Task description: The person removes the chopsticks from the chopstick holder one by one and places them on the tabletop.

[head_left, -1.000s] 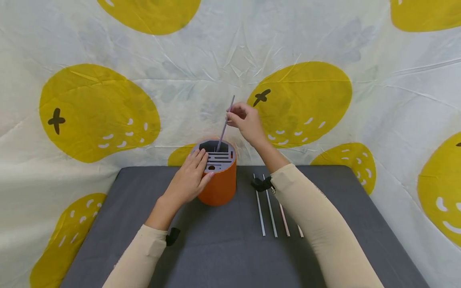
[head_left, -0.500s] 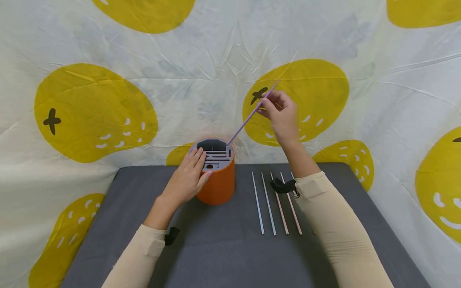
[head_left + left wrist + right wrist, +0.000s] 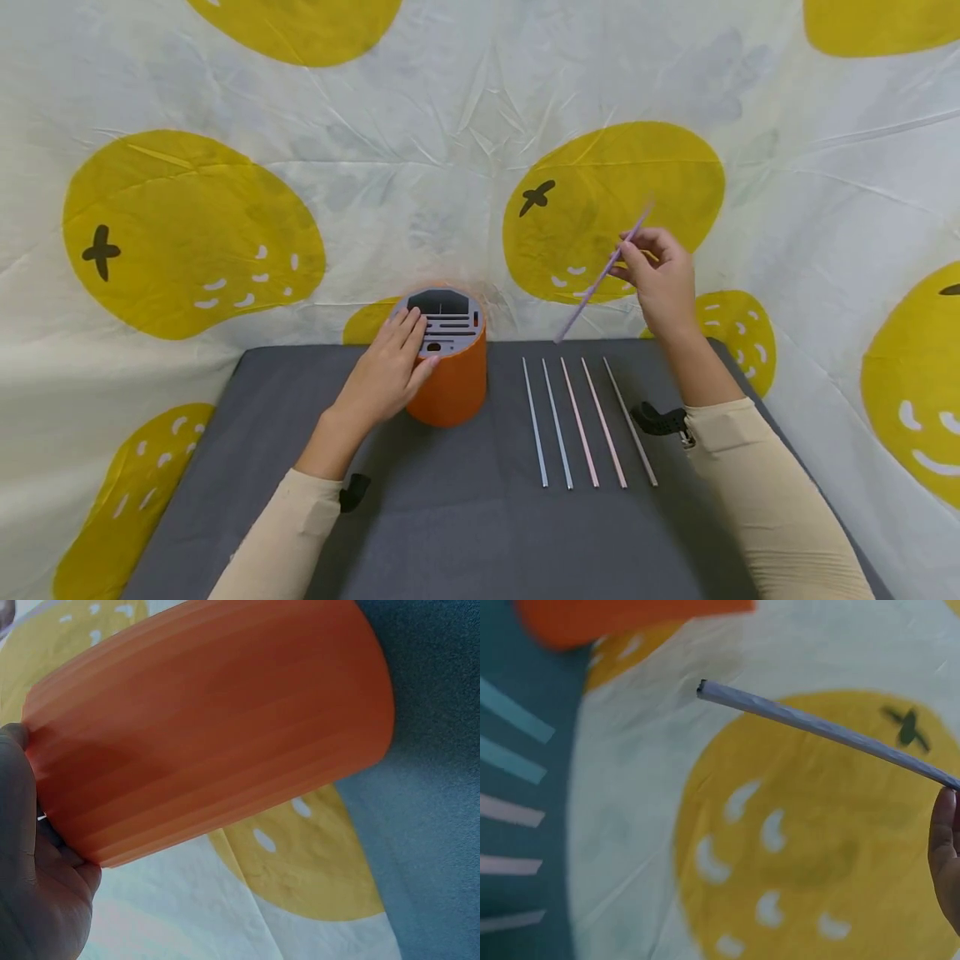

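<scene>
My left hand (image 3: 386, 367) rests with straight fingers on the grey slotted top (image 3: 463, 342) of an orange cylindrical holder (image 3: 450, 392). Its thumb lies along the near rim. In the left wrist view the holder's ribbed side (image 3: 210, 735) fills much of the picture. My right hand (image 3: 663, 279) pinches a thin purple stick (image 3: 588, 293) between thumb and fingers, in the air to the right of the holder. The stick slants, its lower end pointing down and left towards the table's back edge. The right wrist view shows this stick (image 3: 817, 729) close up, end free.
Right of the holder, several thin sticks lie side by side on the dark grey table (image 3: 465, 525): blue ones (image 3: 557, 421), pink ones (image 3: 579, 421) and a greyish one (image 3: 630, 421). A white cloth (image 3: 420, 208) with yellow fruit shapes hangs behind.
My right hand has drawn the purple stick up out of the holder's large opening and carried it right, then lower, over the table's back edge. The left hand stays on the holder.
</scene>
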### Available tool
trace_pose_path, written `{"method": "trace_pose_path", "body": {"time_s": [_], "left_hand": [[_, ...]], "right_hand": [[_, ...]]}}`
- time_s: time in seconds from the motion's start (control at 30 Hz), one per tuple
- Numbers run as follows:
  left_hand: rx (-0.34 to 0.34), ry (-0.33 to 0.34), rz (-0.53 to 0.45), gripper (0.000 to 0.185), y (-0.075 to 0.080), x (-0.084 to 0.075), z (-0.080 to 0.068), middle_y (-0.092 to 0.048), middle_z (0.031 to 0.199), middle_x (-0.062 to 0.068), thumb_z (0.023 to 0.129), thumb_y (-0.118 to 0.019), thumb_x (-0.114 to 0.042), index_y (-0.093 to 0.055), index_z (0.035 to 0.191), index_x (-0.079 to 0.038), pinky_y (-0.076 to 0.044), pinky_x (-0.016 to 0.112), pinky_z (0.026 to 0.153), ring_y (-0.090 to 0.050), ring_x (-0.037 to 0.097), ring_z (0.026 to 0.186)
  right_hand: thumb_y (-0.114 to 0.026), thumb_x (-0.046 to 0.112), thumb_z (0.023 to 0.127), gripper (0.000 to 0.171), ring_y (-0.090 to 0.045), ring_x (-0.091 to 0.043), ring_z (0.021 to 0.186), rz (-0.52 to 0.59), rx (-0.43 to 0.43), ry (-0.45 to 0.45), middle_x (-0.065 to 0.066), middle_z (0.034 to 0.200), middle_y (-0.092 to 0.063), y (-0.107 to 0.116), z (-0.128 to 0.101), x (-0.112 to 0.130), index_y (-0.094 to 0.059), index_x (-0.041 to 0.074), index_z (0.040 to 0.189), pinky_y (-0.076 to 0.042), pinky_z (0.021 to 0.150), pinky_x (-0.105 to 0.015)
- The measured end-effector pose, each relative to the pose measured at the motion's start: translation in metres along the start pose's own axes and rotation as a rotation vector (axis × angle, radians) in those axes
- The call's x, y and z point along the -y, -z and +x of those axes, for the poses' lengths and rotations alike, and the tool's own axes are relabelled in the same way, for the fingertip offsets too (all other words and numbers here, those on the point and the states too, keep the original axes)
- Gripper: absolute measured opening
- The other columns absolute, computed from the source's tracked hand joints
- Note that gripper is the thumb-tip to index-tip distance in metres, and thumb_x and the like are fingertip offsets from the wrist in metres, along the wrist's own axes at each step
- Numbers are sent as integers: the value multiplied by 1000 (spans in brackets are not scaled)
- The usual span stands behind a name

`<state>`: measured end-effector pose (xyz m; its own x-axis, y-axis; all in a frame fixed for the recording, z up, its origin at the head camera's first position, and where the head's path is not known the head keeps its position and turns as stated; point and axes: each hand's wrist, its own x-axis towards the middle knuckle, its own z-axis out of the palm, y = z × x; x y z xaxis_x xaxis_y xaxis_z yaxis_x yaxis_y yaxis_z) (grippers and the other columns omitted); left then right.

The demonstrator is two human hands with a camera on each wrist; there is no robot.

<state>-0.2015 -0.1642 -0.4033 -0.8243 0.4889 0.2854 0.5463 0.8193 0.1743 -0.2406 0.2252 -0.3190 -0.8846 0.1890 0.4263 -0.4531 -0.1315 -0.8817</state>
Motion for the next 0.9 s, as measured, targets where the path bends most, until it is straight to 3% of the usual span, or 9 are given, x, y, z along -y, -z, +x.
{"method": "trace_pose_path", "body": {"time_s": [0.13, 0.23, 0.33, 0.53, 0.63, 0.77, 0.9], "left_hand": [[-2, -3, -7, 70, 2, 0, -1, -27, 169, 21, 110, -46, -42, -29, 161, 3, -16, 54, 129, -20, 37, 159], [8, -1, -8, 71, 2, 0, -2, -25, 169, 20, 110, -45, -43, -28, 161, 3, -16, 54, 130, -19, 37, 159], [12, 3, -7, 70, 2, 1, -3, -24, 170, 19, 110, -45, -43, -27, 161, 2, -15, 53, 130, -18, 36, 160], [4, -4, 3, 71, 1, 2, -4, -25, 170, 20, 110, -46, -43, -27, 161, 2, -16, 54, 130, -18, 36, 160], [1, -4, 10, 71, 1, 2, -5, -25, 170, 20, 110, -46, -43, -27, 161, 2, -18, 55, 129, -18, 36, 160], [2, -3, 9, 71, 1, 2, -4, -24, 170, 19, 110, -46, -44, -27, 161, 2, -18, 55, 129, -18, 36, 160], [3, -4, 6, 71, 1, 1, -3, -24, 170, 20, 110, -46, -43, -27, 161, 3, -17, 55, 129, -18, 37, 160]], "right_hand": [[-64, 1, 100, 6, -71, -11, 80, -147, 46, -54, -2, 100, -67, 29, -6, -11, -66, -1, 106, -63, 73, -23], [-61, 1, 102, 10, -70, -6, 80, -316, 94, -99, 6, 98, -68, 54, -8, -22, -68, 0, 110, -62, 72, -21], [-60, 8, 104, 22, -68, -2, 82, -506, 150, -144, 7, 99, -67, 77, -11, -35, -64, -7, 120, -61, 71, -19], [-55, 19, 108, 37, -65, 0, 84, -778, 271, -248, -23, 111, -66, 116, -21, -63, -60, -9, 132, -60, 70, -16], [-54, 19, 109, 36, -67, -6, 84, -839, 349, -285, -27, 112, -67, 132, -26, -80, -62, -8, 131, -62, 73, -24], [-53, 16, 109, 37, -70, -12, 86, -815, 419, -371, -26, 109, -69, 150, -33, -100, -59, -13, 131, -65, 76, -34], [-54, 15, 109, 40, -70, -15, 85, -815, 447, -445, -30, 109, -68, 163, -39, -114, -56, -17, 132, -64, 74, -31]]}}
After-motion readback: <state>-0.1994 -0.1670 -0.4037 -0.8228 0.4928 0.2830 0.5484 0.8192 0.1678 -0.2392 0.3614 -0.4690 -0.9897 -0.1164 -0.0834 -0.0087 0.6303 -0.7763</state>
